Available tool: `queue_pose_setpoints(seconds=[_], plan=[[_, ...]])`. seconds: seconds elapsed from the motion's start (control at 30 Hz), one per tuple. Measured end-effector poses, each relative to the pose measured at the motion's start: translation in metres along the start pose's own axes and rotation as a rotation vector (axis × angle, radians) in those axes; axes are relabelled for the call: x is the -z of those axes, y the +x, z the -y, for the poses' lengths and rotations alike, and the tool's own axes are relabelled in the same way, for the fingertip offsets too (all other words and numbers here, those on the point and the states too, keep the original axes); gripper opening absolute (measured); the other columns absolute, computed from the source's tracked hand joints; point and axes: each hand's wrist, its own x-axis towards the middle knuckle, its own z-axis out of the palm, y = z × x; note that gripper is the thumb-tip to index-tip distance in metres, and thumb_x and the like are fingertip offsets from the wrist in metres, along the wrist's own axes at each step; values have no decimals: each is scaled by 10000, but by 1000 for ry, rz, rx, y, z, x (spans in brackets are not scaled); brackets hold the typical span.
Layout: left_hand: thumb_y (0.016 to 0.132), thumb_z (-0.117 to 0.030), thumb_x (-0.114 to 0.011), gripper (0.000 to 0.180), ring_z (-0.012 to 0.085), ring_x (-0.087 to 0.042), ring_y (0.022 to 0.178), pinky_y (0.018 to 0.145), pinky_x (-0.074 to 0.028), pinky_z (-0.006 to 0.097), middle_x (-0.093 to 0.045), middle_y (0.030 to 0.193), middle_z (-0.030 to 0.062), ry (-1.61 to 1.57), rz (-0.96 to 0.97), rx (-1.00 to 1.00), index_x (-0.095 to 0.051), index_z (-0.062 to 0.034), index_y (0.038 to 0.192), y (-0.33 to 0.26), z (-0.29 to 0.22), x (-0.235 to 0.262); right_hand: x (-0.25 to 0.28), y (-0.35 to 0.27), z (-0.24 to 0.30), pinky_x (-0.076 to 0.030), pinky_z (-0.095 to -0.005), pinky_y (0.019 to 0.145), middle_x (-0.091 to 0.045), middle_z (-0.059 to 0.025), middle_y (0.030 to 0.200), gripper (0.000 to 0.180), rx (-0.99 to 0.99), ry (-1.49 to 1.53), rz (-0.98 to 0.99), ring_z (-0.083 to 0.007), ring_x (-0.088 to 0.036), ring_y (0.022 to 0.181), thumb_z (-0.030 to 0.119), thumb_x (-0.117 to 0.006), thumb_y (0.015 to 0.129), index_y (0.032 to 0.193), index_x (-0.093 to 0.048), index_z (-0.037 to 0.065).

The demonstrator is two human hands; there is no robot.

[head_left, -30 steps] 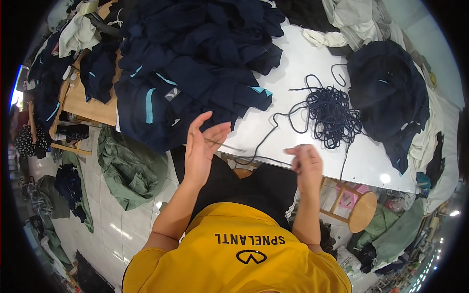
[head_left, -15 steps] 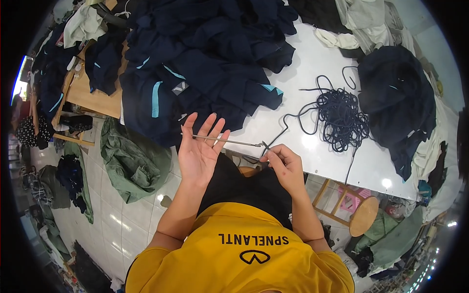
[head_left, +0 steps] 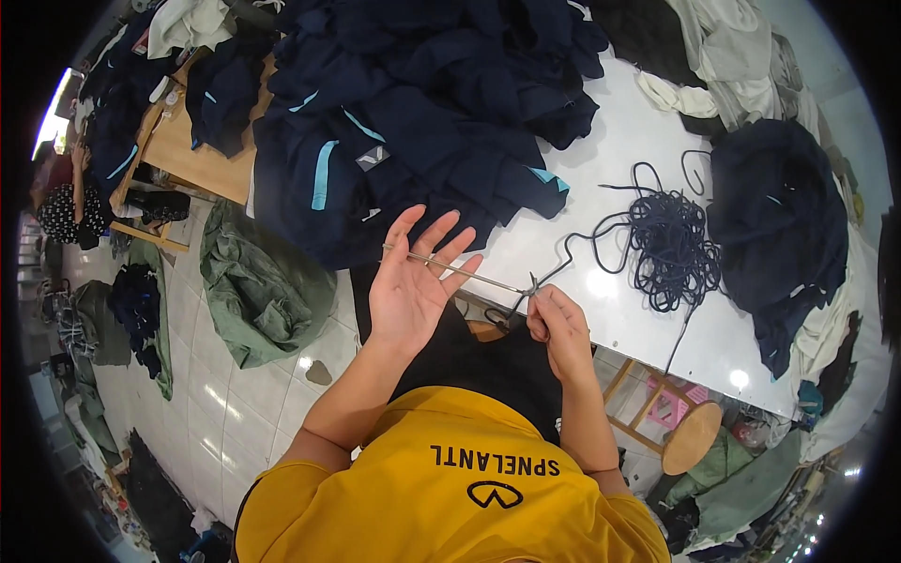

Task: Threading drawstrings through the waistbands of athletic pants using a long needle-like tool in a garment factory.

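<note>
My left hand is palm up with its fingers spread, and a thin metal rod lies across them. The rod slants down toward my right hand, which is closed in a pinch. At the rod's far tip, my right fingertips hold the end of a dark navy cord; how the cord meets the tip is too small to tell. From there the cord runs up over the white table to a tangled cord heap. Beyond my left hand lies a big pile of navy garments with light blue strips.
Another navy garment bundle sits at the table's right side, beside pale cloth. A round wooden stool stands below the table edge. Green fabric lies on the tiled floor at left. A person in dotted clothing is at far left.
The whole view has shifted slightly. My right hand has turned, and its fingers are now curled closer around the cord at the rod's tip. The rod still lies across my left fingers.
</note>
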Motion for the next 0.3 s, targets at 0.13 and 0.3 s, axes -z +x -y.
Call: queue_pose_setpoints(seconds=[0.13, 0.3], plan=[[1009, -329, -308, 355, 335, -499, 1199, 1008, -416, 487, -455, 1323, 183, 7, 19, -3, -364, -140, 1304, -1, -3, 1, -4, 5, -2, -271, -199, 534, -412, 35, 633, 249, -12, 2, -51, -52, -322, 580, 273, -436, 996, 908, -532, 62], [1007, -350, -318, 366, 351, -507, 1187, 1011, -410, 490, -451, 1337, 175, 30, 127, 65, -352, -161, 1319, 0, 6, 13, -4, 5, -5, -294, -184, 551, -498, 12, 737, 285, -9, -99, 27, -57, -356, 601, 302, -389, 1012, 1057, -535, 61]])
